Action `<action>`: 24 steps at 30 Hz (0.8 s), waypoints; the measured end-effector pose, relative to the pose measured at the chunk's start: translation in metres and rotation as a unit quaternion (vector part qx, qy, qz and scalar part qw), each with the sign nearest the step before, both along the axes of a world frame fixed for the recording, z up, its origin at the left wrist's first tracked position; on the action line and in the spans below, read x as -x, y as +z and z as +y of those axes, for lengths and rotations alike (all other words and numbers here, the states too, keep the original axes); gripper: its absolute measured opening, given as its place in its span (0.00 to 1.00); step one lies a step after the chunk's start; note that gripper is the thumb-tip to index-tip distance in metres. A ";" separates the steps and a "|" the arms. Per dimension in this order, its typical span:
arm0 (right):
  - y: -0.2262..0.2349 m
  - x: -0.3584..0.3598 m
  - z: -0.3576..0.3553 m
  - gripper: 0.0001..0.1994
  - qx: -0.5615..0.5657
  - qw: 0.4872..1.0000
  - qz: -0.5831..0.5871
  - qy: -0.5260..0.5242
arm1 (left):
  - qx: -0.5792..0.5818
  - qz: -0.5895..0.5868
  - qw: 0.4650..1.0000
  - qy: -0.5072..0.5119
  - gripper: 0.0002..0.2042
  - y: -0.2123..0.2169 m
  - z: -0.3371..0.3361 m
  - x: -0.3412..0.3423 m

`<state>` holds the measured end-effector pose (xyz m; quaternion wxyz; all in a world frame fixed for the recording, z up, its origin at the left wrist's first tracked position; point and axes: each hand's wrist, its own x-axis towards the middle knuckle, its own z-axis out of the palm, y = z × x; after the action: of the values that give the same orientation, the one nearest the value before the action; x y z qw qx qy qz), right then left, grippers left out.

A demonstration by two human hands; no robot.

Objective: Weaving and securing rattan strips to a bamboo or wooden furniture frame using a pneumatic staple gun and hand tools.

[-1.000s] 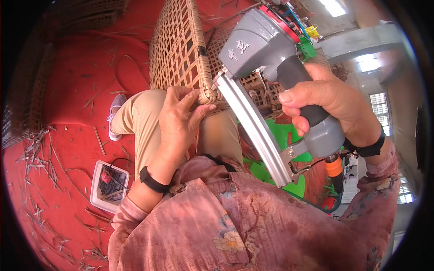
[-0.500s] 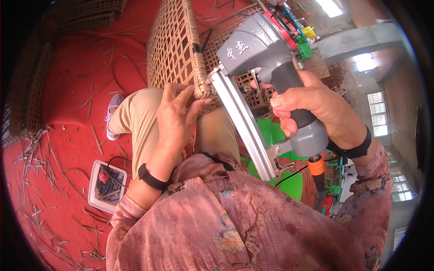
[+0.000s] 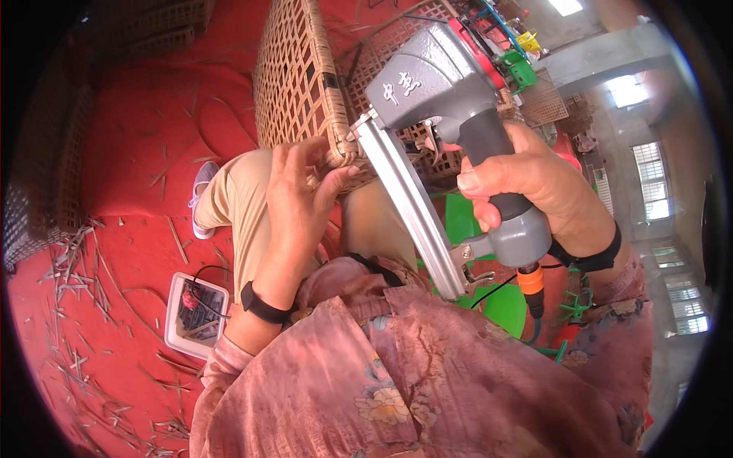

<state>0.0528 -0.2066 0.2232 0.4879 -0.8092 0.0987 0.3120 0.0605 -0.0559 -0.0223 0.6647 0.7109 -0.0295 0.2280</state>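
My right hand (image 3: 527,183) is wrapped round the dark handle of a grey pneumatic nail gun (image 3: 427,76) with a long silver magazine. The gun's nose is close against the bound edge of a woven rattan panel (image 3: 294,84), near its lower corner; whether it touches, I cannot tell. At that same corner, my left hand (image 3: 294,191) grips the panel, with the thumb on the near side and the fingers partly hidden by the weave. The panel stands on edge above my legs. An orange fitting (image 3: 532,281) joins the gun's base to an air hose.
Left of my legs, a white tub (image 3: 177,332) on the red floor covering (image 3: 137,252) holds dark strips and a red-handled item with a cord. Cane scraps (image 3: 84,267) litter the floor. Green plastic seats (image 3: 496,305) are at right, and more woven panels (image 3: 47,183) stand far left.
My left hand's fingers have loosened and straightened a little at the panel's corner. The nail gun stays near the edge in my right hand. The whole view has turned slightly.
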 end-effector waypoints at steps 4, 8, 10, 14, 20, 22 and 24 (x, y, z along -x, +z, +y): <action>-0.015 0.010 -0.027 0.15 -0.031 0.999 -0.007 0.006 | -0.095 -0.081 0.991 0.040 0.21 0.016 0.008 -0.002; -0.022 0.027 -0.041 0.17 -0.117 0.991 -0.060 -0.037 | -0.104 -0.097 0.990 -0.022 0.19 0.024 0.013 -0.007; -0.022 0.034 -0.053 0.19 -0.100 0.989 -0.075 -0.080 | -0.149 -0.099 0.983 -0.033 0.19 0.030 0.017 -0.007; -0.038 0.050 -0.082 0.20 -0.164 0.968 -0.114 -0.151 | -0.202 -0.044 0.977 -0.050 0.18 0.048 0.020 -0.003; -0.082 0.064 -0.130 0.21 -0.169 0.955 -0.133 -0.203 | -0.230 0.041 0.967 -0.106 0.15 0.065 0.026 0.000; -0.096 0.063 -0.147 0.19 -0.177 0.945 -0.133 -0.242 | -0.241 0.052 0.963 -0.108 0.15 0.068 0.029 -0.001; -0.109 0.063 -0.162 0.18 -0.189 0.940 -0.125 -0.257 | -0.237 0.044 0.966 -0.093 0.15 0.069 0.028 0.000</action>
<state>-0.0103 -0.3685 0.1139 0.7038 -0.6817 0.1806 0.0858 0.0602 -0.0277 0.0469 0.4957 0.8518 -0.1194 0.1205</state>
